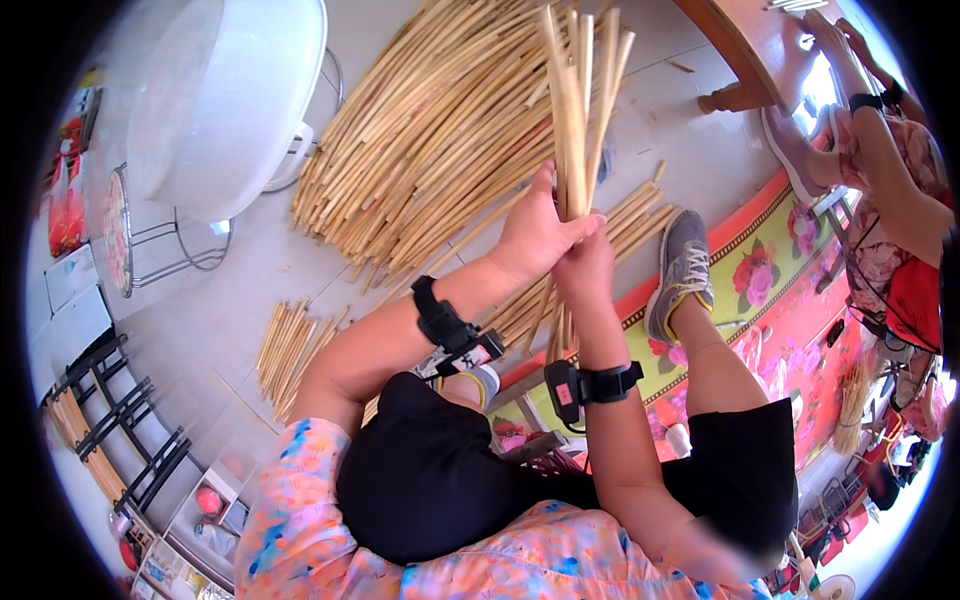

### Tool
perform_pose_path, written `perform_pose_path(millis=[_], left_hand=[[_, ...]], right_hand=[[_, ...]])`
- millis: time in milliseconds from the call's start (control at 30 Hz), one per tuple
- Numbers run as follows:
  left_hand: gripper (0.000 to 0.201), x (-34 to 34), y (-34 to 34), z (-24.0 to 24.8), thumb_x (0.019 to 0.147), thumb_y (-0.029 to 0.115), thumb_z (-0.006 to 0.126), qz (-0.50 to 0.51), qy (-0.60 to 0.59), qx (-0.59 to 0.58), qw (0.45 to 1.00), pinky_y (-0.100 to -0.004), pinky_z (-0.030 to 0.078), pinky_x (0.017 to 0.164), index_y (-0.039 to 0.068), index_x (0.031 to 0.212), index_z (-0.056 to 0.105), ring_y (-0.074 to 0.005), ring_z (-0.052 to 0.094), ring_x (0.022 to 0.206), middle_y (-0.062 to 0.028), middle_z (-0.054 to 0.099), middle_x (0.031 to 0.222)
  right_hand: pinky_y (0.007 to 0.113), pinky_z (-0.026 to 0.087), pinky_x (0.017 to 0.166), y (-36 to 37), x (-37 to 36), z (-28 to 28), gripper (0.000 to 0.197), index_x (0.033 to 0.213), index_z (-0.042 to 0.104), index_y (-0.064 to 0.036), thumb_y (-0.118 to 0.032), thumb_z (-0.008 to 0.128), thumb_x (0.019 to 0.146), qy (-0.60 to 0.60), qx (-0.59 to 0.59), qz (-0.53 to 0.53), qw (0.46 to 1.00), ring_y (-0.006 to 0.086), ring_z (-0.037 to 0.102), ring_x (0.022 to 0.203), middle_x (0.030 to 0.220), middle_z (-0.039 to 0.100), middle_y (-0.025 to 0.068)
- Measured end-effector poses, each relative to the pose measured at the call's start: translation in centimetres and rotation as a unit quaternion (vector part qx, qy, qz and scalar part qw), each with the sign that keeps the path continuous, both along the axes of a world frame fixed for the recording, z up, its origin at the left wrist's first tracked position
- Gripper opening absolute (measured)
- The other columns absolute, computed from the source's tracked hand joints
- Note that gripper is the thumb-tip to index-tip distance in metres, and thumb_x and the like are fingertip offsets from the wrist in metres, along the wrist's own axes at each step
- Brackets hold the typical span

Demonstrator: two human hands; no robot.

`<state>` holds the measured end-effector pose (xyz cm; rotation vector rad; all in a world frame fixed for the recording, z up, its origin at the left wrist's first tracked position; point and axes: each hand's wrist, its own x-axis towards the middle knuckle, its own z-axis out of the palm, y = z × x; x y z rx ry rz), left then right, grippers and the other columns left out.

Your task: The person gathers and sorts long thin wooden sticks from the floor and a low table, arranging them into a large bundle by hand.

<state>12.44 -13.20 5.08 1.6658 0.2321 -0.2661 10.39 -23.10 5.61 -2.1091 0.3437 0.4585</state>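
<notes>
A bundle of long, pale yellow sticks (pixel 571 110) stands tilted in front of me, its upper ends spread apart. My left hand (pixel 533 232) is closed around it, thumb across the sticks. Just below, my right hand (pixel 587 268) grips the same bundle, touching the left hand; its fingertips are mostly hidden. Thin lower ends show beneath the hands. Behind, a large pile of similar sticks (pixel 425 150) lies on the tiled floor. More sticks (pixel 632 215) lie under and beside my hands, and a smaller pile (pixel 288 350) is near my left forearm.
A large white tub (pixel 235 100) stands at the far left, beside a round-topped stool (pixel 118 230) with metal legs. A floral mat (pixel 755 270) covers the floor at right. Another person's arm (pixel 890 150) reaches to a wooden table (pixel 735 35) at the upper right.
</notes>
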Motion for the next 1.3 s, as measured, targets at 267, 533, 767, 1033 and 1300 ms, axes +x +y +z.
perform_pose_path(millis=[267,533,767,1033,1300], left_hand=[[0.028,-0.6,1.6,-0.1,0.088,-0.002,0.048,0.093,0.116,-0.303,0.941,-0.0334,0.049,0.084,-0.001,0.115,0.041,-0.0181,0.058,0.094,-0.0121,0.055,0.106],[0.054,-0.5,2.1,1.8,0.085,-0.003,0.040,0.074,0.079,-0.478,0.872,-0.0359,0.037,0.101,0.000,0.137,0.026,-0.0240,0.046,0.117,-0.0159,0.044,0.128],[0.050,-0.3,3.3,2.4,0.090,0.005,0.034,0.053,0.142,-0.495,0.856,-0.0367,0.033,0.105,-0.002,0.139,0.025,-0.0230,0.042,0.123,-0.0151,0.039,0.135],[0.040,0.0,4.6,2.4,0.094,0.010,0.040,-0.056,0.130,-0.384,0.913,-0.0365,0.038,0.100,-0.003,0.131,0.039,-0.0198,0.047,0.118,-0.0135,0.049,0.126],[0.029,1.5,7.7,2.3,0.096,0.018,0.041,0.070,0.110,-0.388,0.912,-0.0333,0.055,0.069,0.005,0.122,0.045,-0.0241,0.065,0.082,-0.0172,0.060,0.104]], right_hand=[[0.036,0.050,0.078,0.1,-0.5,0.0,0.076,0.133,0.029,-0.0057,-0.013,0.072,0.070,-0.010,0.152,0.054,0.987,0.0286,0.062,0.092,0.103,0.060,0.0177],[0.030,0.047,0.086,0.3,-0.6,0.3,0.066,0.132,0.030,-0.0068,-0.015,0.068,0.080,0.046,0.447,-0.090,0.889,0.0177,0.052,0.106,0.120,0.047,0.0084],[0.029,0.049,0.074,0.4,-0.9,0.0,0.061,0.130,0.034,-0.0078,-0.016,0.069,0.080,0.081,0.468,-0.095,0.875,0.0142,0.055,0.087,0.105,0.053,0.0045],[0.027,0.050,0.065,-0.4,-0.7,-0.3,0.054,0.124,0.042,-0.0067,-0.009,0.069,0.078,0.074,0.468,-0.121,0.872,0.0141,0.058,0.073,0.090,0.057,0.0042],[0.025,0.047,0.060,-3.7,1.3,0.1,0.031,0.098,0.051,-0.0013,-0.009,0.070,0.075,0.001,0.268,-0.177,0.947,0.0117,0.056,0.066,0.080,0.060,0.0056]])
